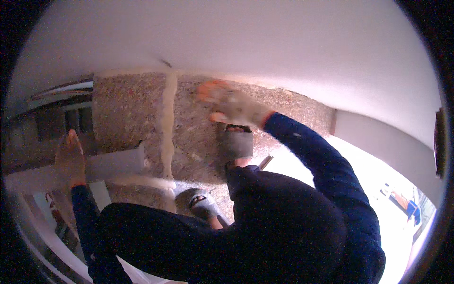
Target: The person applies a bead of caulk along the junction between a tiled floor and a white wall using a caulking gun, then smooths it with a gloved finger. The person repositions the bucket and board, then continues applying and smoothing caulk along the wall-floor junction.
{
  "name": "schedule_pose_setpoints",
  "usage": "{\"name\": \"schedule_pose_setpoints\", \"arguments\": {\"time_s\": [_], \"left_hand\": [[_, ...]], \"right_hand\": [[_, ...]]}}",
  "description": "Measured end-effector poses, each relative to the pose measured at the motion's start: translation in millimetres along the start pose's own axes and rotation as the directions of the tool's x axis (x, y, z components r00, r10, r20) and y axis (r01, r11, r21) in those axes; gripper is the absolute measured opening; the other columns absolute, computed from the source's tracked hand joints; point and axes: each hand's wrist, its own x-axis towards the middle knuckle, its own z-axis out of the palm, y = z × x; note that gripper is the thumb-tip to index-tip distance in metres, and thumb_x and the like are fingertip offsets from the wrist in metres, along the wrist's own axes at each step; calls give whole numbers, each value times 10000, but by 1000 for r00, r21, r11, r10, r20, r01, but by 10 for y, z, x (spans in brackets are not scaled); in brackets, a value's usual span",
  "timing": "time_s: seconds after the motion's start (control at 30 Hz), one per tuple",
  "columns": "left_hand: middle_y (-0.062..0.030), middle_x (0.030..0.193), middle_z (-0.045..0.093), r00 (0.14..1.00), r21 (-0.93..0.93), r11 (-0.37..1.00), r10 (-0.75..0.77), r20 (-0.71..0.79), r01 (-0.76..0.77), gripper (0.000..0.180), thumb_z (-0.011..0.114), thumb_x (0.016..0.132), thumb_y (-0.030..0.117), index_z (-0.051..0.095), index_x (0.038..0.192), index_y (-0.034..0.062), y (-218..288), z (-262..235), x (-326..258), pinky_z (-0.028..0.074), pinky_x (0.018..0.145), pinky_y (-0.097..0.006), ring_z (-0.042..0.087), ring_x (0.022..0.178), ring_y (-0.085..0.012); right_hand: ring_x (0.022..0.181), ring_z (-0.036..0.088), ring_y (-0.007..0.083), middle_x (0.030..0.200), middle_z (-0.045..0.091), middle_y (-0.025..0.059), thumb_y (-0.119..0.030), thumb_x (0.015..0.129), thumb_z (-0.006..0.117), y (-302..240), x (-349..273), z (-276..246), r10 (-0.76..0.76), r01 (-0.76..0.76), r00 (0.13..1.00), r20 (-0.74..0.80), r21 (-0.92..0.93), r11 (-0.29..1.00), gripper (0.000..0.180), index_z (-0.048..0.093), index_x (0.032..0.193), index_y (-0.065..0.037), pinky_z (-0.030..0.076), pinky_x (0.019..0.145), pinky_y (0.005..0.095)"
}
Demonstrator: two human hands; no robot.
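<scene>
My right hand [234, 103], in a pale covering with orange-toned fingers, is stretched over the brown speckled slab [198, 146] along the white wall [246, 42]. Motion blurs it, but the thumb stands apart from the fingers and nothing shows in the grasp. Whether it touches the slab I cannot tell. At the far left, my left hand [70, 160] is also pale-covered, with fingers stretched out, beside a white ledge [116, 163]; it holds nothing visible. A pale, uneven band [168, 118] runs across the slab between the hands.
My feet, in grey open-toed slippers [238, 144], stand on and beside the slab. A dark window-like opening [64, 120] lies at the left. Bright light fills the right, where a blue-clothed figure [413, 212] shows far off. A narrow strip [266, 162] lies near my right foot.
</scene>
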Motion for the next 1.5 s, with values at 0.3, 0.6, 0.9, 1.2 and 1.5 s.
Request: {"name": "schedule_pose_setpoints", "arguments": {"time_s": [0.3,0.6,0.9,1.2,1.5], "left_hand": [[-186,1067,732,995,-143,985,100,20,-96,536,473,1031,539,728,1124,76,4,-101,2,534,808,-499,690,958,-410],[-137,956,752,883,15,909,401,242,-417,470,486,1035,521,753,1114,143,211,-630,-71,547,738,-470,716,821,-335],[-230,1056,701,944,72,974,189,270,-215,595,405,1061,526,712,1117,20,92,-46,101,514,839,-502,679,982,-384],[-222,1338,628,929,122,967,173,327,-223,711,306,1059,592,571,1410,34,268,-351,-134,505,978,-468,627,1174,-401],[-176,1428,561,925,288,940,68,374,-185,653,328,1070,536,484,1478,51,599,-159,-335,469,1025,-422,577,1249,-338]], "right_hand": [[1497,325,310,1617,373,97,-492,983,553,709,-1311,-348,203,-115,938,282,-301,947,671,411,1544,-153,240,1250,428],[1511,310,284,1601,383,152,-497,1039,471,393,-2308,-542,493,-369,848,193,-453,812,658,376,1554,-97,166,1280,433],[1249,616,327,1323,661,169,-369,1051,526,-1263,-3313,-1387,927,-933,344,150,-60,356,454,614,1365,-53,452,1118,437],[1276,596,300,1411,607,156,-441,1049,537,-3297,-4863,-1431,980,-946,-114,164,284,-158,628,492,1421,64,464,1097,416],[1130,637,247,1230,675,117,-342,1048,508,-5202,-6117,-1447,905,-900,-388,172,-281,-333,385,611,1285,-58,487,980,365]]}}
